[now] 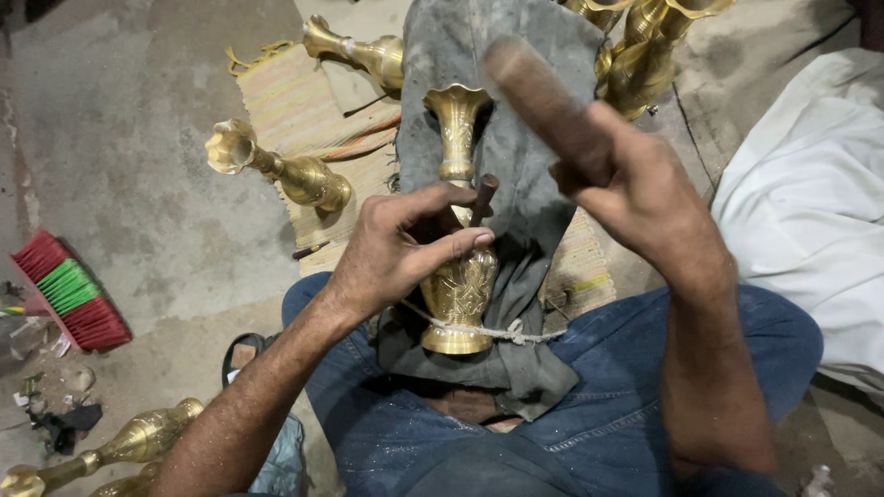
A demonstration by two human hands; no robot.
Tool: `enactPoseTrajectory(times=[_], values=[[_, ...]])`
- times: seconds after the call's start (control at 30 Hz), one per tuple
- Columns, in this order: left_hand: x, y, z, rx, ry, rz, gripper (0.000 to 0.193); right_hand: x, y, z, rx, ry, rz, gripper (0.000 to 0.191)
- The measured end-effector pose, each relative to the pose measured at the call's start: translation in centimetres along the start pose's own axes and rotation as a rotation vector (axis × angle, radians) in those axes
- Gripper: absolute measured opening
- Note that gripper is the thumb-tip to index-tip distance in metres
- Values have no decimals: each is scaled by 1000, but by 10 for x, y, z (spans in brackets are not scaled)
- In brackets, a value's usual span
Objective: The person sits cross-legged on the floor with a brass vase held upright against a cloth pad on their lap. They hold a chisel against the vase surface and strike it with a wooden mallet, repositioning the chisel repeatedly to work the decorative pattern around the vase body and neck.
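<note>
Hands (405,248) above stained concrete floor (138,166)

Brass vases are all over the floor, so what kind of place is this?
Probably a small metal-craft workshop: brass vases lie on a bare concrete floor, and the left hand holds a chisel against an engraved vase.

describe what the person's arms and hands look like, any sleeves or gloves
Both forearms are bare to where the frame cuts them off, with no sleeves in view, and carry visible hair. The left hand and right hand wear no gloves, rings or watch. A dusty, gritty film speckles hands and forearms. Blue denim trousers cover the legs below.
</note>
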State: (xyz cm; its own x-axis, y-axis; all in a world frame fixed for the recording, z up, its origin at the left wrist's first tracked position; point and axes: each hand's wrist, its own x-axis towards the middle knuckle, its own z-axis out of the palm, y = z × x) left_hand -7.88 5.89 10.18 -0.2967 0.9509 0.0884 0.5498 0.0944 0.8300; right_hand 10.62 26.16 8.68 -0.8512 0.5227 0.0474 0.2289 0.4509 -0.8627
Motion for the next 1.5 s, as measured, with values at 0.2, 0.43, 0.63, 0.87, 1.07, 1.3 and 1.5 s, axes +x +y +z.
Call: enactPoseTrajectory(times=[0.2,0.43,0.63,0.87,1.07,1.3,1.5], values=[[0,0,1,-80,9,-47,37,1,1,3,-97,81,-30,22],[3,-1,3,-85,-34,-62,38,5,-1,8,-204,113,18,28],[0,-2,2,-92,-21,-30,38,4,-3,9,-130,122,10,33],[2,3,1,-55,-34,-43,37,4,3,4,-289,42,-88,23],[2,6,0,-87,-16,25,35,3,2,-1,-292,30,-94,30],[1,4,0,-26,-35,-66,33,-1,6,2,-480,98,-233,31],[4,3,2,-99,-37,-88,35,6,15,3,-254,-28,-171,20]])
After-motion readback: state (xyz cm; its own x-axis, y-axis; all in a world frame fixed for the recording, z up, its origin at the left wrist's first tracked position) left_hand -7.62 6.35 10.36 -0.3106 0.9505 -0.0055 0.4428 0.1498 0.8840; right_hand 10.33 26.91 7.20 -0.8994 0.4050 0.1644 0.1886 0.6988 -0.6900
